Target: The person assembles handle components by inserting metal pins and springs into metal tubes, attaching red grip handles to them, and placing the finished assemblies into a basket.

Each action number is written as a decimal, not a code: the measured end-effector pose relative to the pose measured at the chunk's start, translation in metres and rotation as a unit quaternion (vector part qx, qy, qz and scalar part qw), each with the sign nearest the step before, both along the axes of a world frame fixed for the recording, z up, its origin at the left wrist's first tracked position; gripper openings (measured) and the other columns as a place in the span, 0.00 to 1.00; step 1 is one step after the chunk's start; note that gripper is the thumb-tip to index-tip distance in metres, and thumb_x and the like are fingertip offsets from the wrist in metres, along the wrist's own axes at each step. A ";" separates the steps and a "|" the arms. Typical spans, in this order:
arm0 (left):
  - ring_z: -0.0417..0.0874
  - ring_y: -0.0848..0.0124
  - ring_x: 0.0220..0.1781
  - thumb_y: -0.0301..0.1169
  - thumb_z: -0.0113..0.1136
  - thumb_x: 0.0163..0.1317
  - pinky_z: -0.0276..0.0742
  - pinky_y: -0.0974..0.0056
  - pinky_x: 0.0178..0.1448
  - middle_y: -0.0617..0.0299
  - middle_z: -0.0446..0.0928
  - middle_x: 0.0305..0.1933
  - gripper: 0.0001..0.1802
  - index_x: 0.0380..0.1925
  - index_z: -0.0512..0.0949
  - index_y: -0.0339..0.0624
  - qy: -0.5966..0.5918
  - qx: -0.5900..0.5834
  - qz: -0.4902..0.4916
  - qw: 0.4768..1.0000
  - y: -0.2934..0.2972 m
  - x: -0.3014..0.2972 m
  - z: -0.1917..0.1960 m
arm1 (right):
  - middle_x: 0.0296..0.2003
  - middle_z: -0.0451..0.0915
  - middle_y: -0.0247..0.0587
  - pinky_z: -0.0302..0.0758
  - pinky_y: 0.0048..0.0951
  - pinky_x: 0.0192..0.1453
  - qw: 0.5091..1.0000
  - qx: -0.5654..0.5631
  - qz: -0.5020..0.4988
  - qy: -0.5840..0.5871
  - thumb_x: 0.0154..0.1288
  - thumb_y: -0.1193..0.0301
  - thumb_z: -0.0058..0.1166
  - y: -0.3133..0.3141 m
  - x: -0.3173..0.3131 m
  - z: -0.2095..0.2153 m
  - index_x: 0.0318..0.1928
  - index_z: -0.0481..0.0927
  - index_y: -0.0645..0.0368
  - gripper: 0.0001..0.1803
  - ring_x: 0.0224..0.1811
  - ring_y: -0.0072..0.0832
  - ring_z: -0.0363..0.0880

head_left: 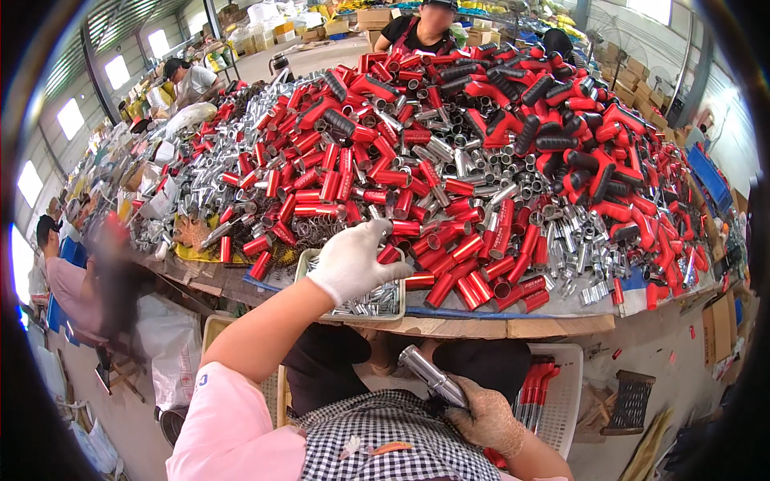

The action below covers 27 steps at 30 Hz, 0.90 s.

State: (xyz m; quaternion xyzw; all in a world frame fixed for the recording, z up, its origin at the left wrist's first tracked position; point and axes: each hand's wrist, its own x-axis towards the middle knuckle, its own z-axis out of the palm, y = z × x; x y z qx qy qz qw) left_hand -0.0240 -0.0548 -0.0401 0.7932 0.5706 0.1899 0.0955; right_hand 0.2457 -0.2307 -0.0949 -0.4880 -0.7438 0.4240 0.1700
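My left hand (pixel 353 263), in a white glove, reaches over the near edge of the pile with thumb and fingers spread apart. A short red tube (pixel 389 255) shows in the gap between them, and I see no firm grip on it. Down at my lap, my right hand (pixel 485 413) wears a tan patterned glove. It is closed around the lower end of a shiny silver metal tube (pixel 433 375), which tilts up and to the left. Something dark shows at the gripped end; the fingers partly hide it. Red tubes (pixel 469 280) lie just right of my left hand.
A tray (pixel 391 301) of small metal parts stands at the table edge (pixel 513 327) under my left forearm. Red-and-black handles (pixel 553 120) are heaped at the far right. A white crate (pixel 568 385) with red pieces sits by my right knee. Co-workers sit left and across.
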 end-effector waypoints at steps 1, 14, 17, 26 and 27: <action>0.84 0.52 0.45 0.48 0.69 0.51 0.80 0.53 0.48 0.45 0.81 0.42 0.36 0.53 0.71 0.34 0.079 -0.039 0.019 0.996 0.005 0.005 -0.004 | 0.48 0.80 0.59 0.78 0.42 0.52 1.000 0.001 -0.001 0.001 0.54 0.70 0.64 0.000 -0.002 0.000 0.63 0.68 0.61 0.34 0.50 0.52 0.81; 0.80 0.63 0.57 0.24 0.63 0.63 0.72 0.59 0.63 0.52 0.77 0.54 0.35 0.68 0.59 0.40 -0.696 -0.307 -0.124 0.638 -0.013 -0.051 -0.031 | 0.39 0.82 0.52 0.78 0.35 0.50 0.997 0.015 -0.026 0.071 0.56 0.67 0.60 0.002 -0.022 0.002 0.62 0.69 0.66 0.33 0.41 0.42 0.84; 0.79 0.63 0.57 0.27 0.64 0.62 0.71 0.58 0.63 0.51 0.76 0.55 0.38 0.70 0.57 0.41 -0.748 -0.321 -0.166 0.557 -0.037 -0.056 -0.035 | 0.33 0.81 0.43 0.78 0.29 0.40 0.975 -0.150 -0.080 0.146 0.59 0.65 0.59 0.004 -0.029 0.001 0.62 0.68 0.70 0.34 0.32 0.29 0.80; 0.79 0.68 0.51 0.30 0.74 0.53 0.74 0.62 0.57 0.55 0.76 0.51 0.45 0.67 0.58 0.37 -0.724 -0.277 -0.068 0.628 -0.067 -0.057 -0.031 | 0.25 0.76 0.36 0.69 0.23 0.27 0.936 -0.224 -0.033 0.269 0.66 0.53 0.54 0.018 -0.049 -0.011 0.63 0.68 0.71 0.36 0.21 0.19 0.70; 0.78 0.69 0.52 0.28 0.71 0.53 0.75 0.62 0.58 0.54 0.75 0.52 0.40 0.63 0.60 0.35 -0.630 -0.284 -0.051 0.721 -0.069 -0.063 -0.033 | 0.25 0.75 0.36 0.69 0.23 0.27 0.934 -0.222 -0.041 0.277 0.67 0.54 0.54 0.017 -0.052 -0.009 0.63 0.68 0.72 0.36 0.21 0.19 0.69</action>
